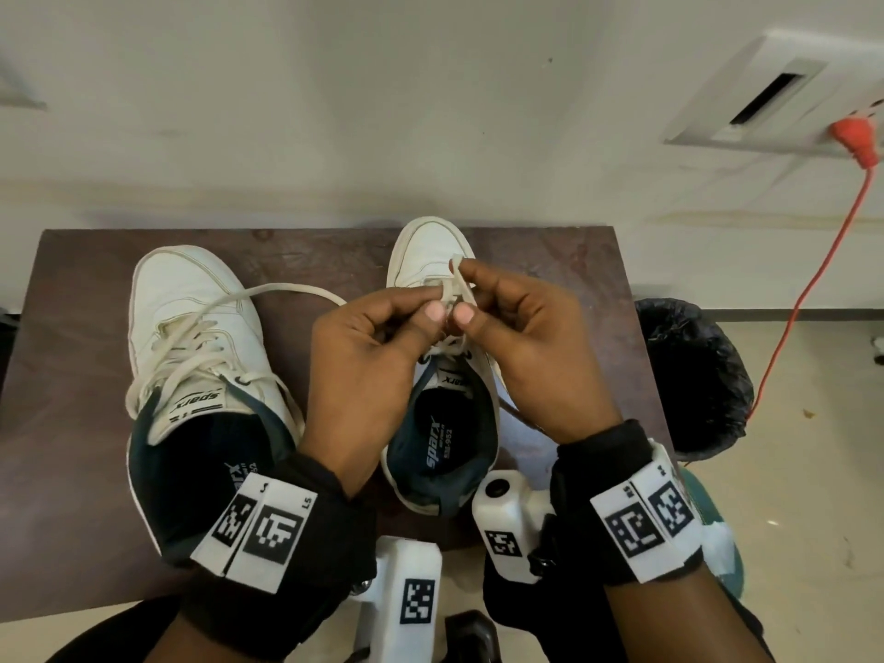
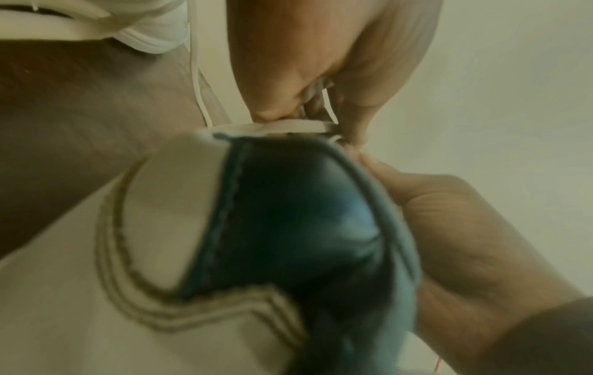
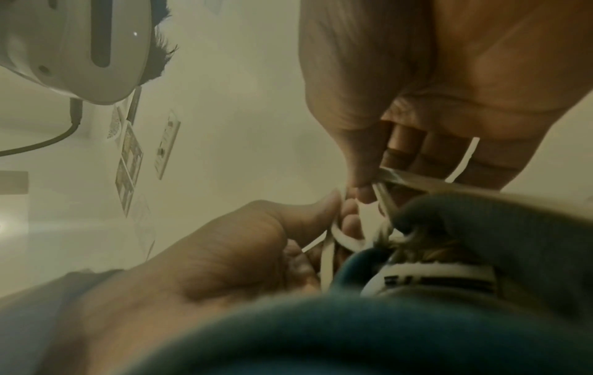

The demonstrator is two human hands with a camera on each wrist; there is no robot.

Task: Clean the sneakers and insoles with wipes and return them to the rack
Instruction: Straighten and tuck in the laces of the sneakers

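Note:
Two white sneakers with dark blue collars stand toe-away on the brown table [image 1: 71, 375]. The left sneaker [image 1: 191, 318] is laced, with one loose lace end trailing right. Dark insoles lie inside both, one in the left sneaker [image 1: 225, 471] and one in the right sneaker [image 1: 437, 437]. Over the tongue of the right sneaker [image 1: 428, 251], my left hand [image 1: 421, 306] and right hand [image 1: 478, 306] pinch its cream lace [image 1: 457, 275] between thumbs and fingers. In the left wrist view the left hand [image 2: 320, 63] and right hand [image 2: 465, 228] meet at the lace [image 2: 289, 126] above the collar. The right wrist view shows the right hand [image 3: 433, 76] and left hand [image 3: 224, 253] holding lace loops [image 3: 346, 242].
A bin lined with a black bag [image 1: 693, 375] stands just right of the table. An orange cable [image 1: 813, 279] hangs from a wall socket down behind it. A white wall rises behind the table's far edge. Something teal [image 1: 722, 543] lies under my right wrist.

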